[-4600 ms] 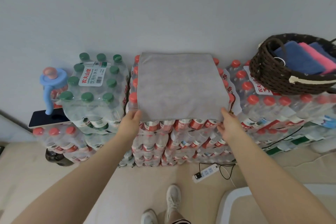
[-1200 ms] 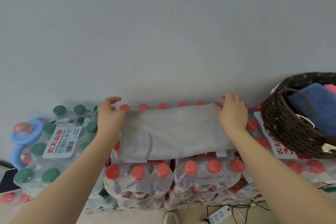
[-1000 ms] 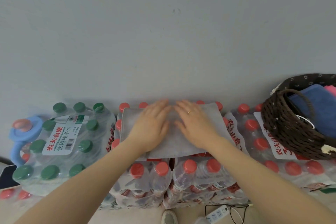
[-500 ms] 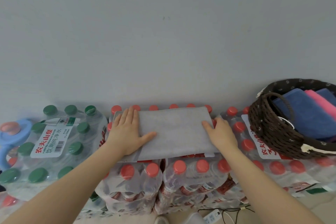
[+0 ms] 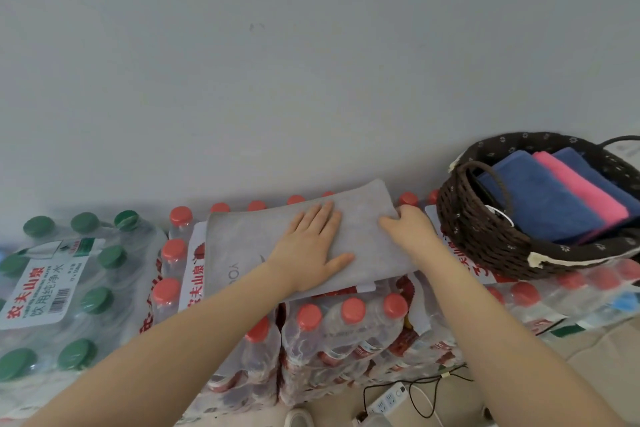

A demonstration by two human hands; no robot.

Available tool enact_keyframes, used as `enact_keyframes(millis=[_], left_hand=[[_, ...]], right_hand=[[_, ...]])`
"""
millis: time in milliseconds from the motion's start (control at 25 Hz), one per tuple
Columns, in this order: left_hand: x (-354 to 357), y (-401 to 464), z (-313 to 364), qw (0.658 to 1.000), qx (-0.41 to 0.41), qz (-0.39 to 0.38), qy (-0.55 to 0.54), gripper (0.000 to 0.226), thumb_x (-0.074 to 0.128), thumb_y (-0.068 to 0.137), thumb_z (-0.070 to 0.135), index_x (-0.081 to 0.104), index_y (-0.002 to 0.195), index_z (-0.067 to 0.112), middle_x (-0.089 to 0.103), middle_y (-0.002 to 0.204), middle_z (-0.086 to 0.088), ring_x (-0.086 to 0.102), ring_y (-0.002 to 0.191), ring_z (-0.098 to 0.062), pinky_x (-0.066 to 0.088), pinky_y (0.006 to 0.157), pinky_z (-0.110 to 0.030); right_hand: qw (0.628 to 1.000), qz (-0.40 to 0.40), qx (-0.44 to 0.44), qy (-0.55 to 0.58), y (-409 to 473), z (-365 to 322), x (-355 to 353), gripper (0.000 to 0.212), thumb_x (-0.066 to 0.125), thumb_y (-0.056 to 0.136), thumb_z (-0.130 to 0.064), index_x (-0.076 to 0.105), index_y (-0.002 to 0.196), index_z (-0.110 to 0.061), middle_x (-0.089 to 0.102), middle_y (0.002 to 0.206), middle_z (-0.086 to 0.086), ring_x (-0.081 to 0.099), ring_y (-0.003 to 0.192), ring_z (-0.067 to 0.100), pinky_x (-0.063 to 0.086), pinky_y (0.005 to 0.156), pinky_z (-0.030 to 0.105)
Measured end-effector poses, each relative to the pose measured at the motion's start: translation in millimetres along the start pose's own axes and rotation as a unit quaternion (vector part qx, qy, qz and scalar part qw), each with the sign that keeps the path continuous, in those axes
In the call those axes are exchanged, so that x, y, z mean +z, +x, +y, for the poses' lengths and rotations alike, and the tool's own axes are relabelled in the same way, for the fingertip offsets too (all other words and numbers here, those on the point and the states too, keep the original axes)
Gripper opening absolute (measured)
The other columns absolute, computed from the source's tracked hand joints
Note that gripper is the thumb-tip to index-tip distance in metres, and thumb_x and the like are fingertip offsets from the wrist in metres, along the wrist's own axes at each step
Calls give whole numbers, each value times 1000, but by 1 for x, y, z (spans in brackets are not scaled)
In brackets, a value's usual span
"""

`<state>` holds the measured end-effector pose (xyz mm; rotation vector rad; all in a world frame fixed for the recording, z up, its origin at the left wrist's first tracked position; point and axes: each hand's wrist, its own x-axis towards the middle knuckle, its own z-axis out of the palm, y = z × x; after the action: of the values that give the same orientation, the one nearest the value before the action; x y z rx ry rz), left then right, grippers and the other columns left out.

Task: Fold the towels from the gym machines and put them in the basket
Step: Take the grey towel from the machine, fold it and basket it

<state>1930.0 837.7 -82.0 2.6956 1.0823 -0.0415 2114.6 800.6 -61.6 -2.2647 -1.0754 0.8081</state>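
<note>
A folded grey towel [image 5: 242, 246] lies on top of red-capped water bottle packs [image 5: 346, 322]. My left hand [image 5: 311, 250] rests flat on its middle, fingers spread. My right hand [image 5: 412, 232] grips the towel's right edge, which is lifted a little off the bottles. To the right stands a dark woven basket [image 5: 485, 239] on the bottle packs. Inside it lie folded blue towels [image 5: 540, 201] and a pink towel [image 5: 581, 191].
A pack of green-capped bottles [image 5: 69, 288] sits at the left. The wall rises directly behind the packs. A white power strip [image 5: 388, 399] with black cables lies on the floor below, beside my shoe tip [image 5: 298, 418].
The towel went from a wide half-fold to a narrower fold and was smoothed. My left hand has slid to the middle; my right hand now grips and lifts the right edge.
</note>
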Motion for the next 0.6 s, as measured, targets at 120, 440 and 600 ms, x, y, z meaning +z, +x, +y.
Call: enact_keyframes(millis=[120,440,600], left_hand=[[0,18,18,1000,10,-20,10,77,25,90,61,-2,148,17,-7,158,-6,-5,145,-21,-6,117,-37],[0,32,13,997,60,-13,-45,111,18,58,77,6,148,15,6,157,-7,5,145,-23,3,119,-38],[-13,-1,-40,998,-50,-8,-21,113,9,55,77,6,148,12,3,158,-6,2,146,-20,-2,117,-35]], right_hand=[[964,-69,138,215,3,10,-30,47,65,84,-19,51,121,6,59,117,22,59,95,31,48,69,33],[988,-89,-112,51,-31,-49,-20,47,60,84,-16,46,129,-17,60,115,2,59,98,22,47,81,32],[957,-2,-201,-210,-44,-72,21,38,46,87,-23,45,124,-13,62,110,15,58,99,35,44,73,36]])
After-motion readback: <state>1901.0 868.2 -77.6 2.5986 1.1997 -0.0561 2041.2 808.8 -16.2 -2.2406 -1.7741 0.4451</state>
